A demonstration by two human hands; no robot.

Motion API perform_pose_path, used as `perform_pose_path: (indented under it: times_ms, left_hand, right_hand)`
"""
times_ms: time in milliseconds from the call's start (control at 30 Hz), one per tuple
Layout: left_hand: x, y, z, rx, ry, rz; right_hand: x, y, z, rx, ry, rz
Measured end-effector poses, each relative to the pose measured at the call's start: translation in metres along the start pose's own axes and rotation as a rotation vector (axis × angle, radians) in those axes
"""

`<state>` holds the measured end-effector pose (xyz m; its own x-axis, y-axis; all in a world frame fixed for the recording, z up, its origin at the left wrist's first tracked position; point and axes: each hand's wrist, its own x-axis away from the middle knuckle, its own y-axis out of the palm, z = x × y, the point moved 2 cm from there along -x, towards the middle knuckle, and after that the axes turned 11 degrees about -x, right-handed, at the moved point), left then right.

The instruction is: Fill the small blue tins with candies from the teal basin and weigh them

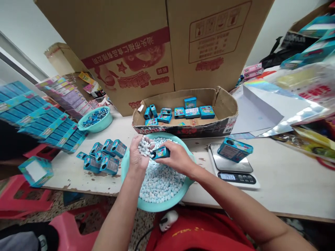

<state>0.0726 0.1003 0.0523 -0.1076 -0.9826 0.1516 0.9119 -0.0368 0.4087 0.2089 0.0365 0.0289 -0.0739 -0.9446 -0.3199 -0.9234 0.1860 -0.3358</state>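
1. Evidently, the left hand point(137, 157) cups a heap of pale candy pellets point(145, 145), its fingers curled round them
2. The right hand point(176, 156) pinches a small blue candy box point(160, 152) between thumb and fingers, its end at the heap, above the turquoise basin point(159, 208)
3. Loose pellets point(159, 190) lie in the basin
4. Rightward, another printed box point(235, 149) rests on a digital scale point(250, 182)
5. Behind, a cardboard tray point(223, 103) holds more boxes point(192, 112)
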Motion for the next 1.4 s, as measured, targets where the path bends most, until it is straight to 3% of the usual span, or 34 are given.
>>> perform_pose_path:
  times_ms: [100, 200, 500, 967, 1133, 1233, 1400]
  left_hand:
    - [-0.004, 0.003, -0.003, -0.041, 0.113, 0.013]
    - [-0.008, 0.002, -0.005, -0.089, 0.19, 0.021]
    - [-0.006, 0.013, 0.001, -0.179, 0.259, 0.012]
    - [-0.002, 0.021, 0.004, -0.172, 0.246, 0.011]
    - [-0.003, 0.02, 0.008, -0.171, 0.229, -0.038]
    - [-0.007, 0.008, 0.005, -0.34, 0.221, -0.018]
    - [-0.017, -0.02, -0.017, -0.954, 0.221, -0.078]
  right_hand:
    - [-0.004, 0.009, -0.003, 0.045, 0.013, -0.031]
    - [-0.008, 0.01, -0.004, 0.048, 0.02, 0.016]
    - [-0.011, 0.009, -0.006, -0.026, 0.017, -0.017]
    - [-0.011, 0.01, -0.005, -0.11, 0.031, 0.029]
    - [-0.009, 0.001, 0.001, -0.294, 0.105, 0.022]
    - [-0.007, -0.011, 0.007, -0.46, 0.174, 0.053]
    - [-0.004, -0.026, 0.014, -0.502, 0.2, 0.127]
